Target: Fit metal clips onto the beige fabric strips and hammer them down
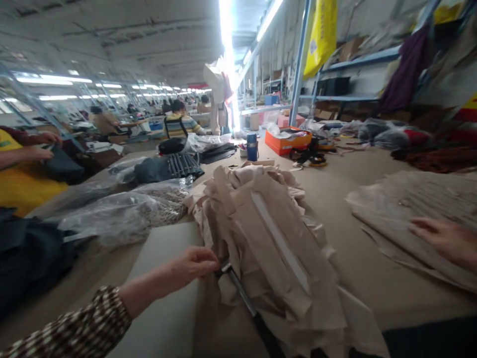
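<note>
My left hand [199,262], in a checked cuff, is closed in a pinch at the near left edge of a heap of beige fabric pieces [253,223]. Its fingertips meet the end of a thin metal rod [241,291] with a black lower part; what they pinch is hidden. A pale strip [281,238] lies along the top piece of the heap. Far to the right, my right hand [445,241] rests with fingers stretched out on a beige, plastic-covered fabric bundle [421,199], slightly blurred.
A white board [164,283] lies under my left forearm. Clear plastic bags [126,209] and dark garments [156,169] cover the left side. Behind the heap stand a blue flask [252,146] and an orange box [286,141]. A co-worker's hands [40,146] hold dark cloth at left.
</note>
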A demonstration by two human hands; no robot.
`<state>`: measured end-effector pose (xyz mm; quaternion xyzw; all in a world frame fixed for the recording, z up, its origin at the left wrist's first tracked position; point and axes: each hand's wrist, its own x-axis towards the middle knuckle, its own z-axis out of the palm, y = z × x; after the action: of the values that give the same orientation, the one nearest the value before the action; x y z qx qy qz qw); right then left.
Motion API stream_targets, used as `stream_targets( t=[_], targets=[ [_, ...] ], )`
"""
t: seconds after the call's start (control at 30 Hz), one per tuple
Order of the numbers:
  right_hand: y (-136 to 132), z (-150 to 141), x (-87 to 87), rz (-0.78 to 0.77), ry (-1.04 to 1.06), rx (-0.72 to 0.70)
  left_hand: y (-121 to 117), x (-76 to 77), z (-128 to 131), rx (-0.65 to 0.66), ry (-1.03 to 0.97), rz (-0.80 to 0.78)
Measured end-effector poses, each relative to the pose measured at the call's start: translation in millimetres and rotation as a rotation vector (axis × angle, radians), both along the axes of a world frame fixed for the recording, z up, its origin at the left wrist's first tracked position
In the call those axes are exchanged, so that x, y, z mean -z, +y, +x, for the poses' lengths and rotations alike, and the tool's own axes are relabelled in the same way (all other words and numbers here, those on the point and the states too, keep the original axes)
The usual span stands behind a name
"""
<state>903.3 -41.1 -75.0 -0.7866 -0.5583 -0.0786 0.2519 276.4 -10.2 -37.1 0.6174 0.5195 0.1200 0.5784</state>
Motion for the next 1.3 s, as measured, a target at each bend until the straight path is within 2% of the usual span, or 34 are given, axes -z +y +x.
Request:
stream_targets(
  t=[0.03, 0.07, 0.13, 0.17, 0.2, 0.23, 0.3, 0.4, 0.47, 0.57, 0.63, 0.73, 0.8, 0.9, 1.0, 1.07, 1.13, 1.2, 1.3],
  targets=[
    [2, -38, -14.0, -0.045, 0.036, -0.025, -1, 2.7, -7, -0.042, 0.010, 0.032],
    [2, -83, -27.2, -0.039, 0.088, -0.115, -3, 5.5, -12, -0.078, 0.005, 0.051],
    [1, -177, -47.0, -0.032, 0.167, -0.408, -9, 10.4, -20, -0.117, -0.029, 0.075],
    [1, -221, -52.1, -0.055, 0.167, -0.552, -14, 12.3, -24, -0.123, -0.046, 0.083],
    [1, -259, -53.5, -0.072, 0.149, -0.631, -18, 13.9, -28, -0.124, -0.059, 0.090],
    [4, -289, -51.5, -0.052, 0.112, -0.641, -23, 15.3, -32, -0.121, -0.067, 0.094],
    [12, -327, -40.3, -0.031, 0.032, -0.557, -34, 18.2, -44, -0.103, -0.072, 0.095],
    [27, -342, -23.2, -0.115, 0.085, -0.373, -49, 25.3, -69, -0.067, -0.080, 0.091],
    [32, -340, -22.0, -0.173, 0.204, -0.298, -57, 31.1, -86, -0.050, -0.094, 0.087],
    [27, -343, -38.1, -0.168, 0.293, -0.281, -65, 34.6, -103, -0.042, -0.122, 0.093],
    [18, -359, -55.1, -0.161, 0.308, -0.312, -67, 29.6, -103, -0.023, -0.143, 0.127],
    [3, -410, -75.5, -0.120, 0.492, -0.449, -70, 13.0, -84, -0.040, -0.273, 0.199],
    [-6, -459, -78.3, -0.063, 0.661, -0.564, -71, 2.3, -66, -0.107, -0.441, 0.200],
    [-16, -528, -65.3, -0.041, 0.882, -0.658, -70, -1.6, -52, -0.169, -0.655, 0.163],
    [-21, -569, -48.2, -0.104, 1.036, -0.776, -66, 7.8, -65, -0.275, -0.762, 0.186],
    [-22, -575, -44.0, -0.102, 0.857, -0.920, -63, 12.9, -86, -0.325, -0.727, 0.114],
    [-20, -570, -46.6, -0.064, 0.481, -1.038, -63, 11.7, -108, -0.307, -0.657, 0.000],
    [-17, -560, -52.6, -0.047, 0.165, -1.125, -64, 4.6, -124, -0.276, -0.667, -0.074],
    [-12, -551, -60.6, -0.041, 0.026, -1.248, -66, -6.0, -134, -0.231, -0.836, -0.129]
  ],
)
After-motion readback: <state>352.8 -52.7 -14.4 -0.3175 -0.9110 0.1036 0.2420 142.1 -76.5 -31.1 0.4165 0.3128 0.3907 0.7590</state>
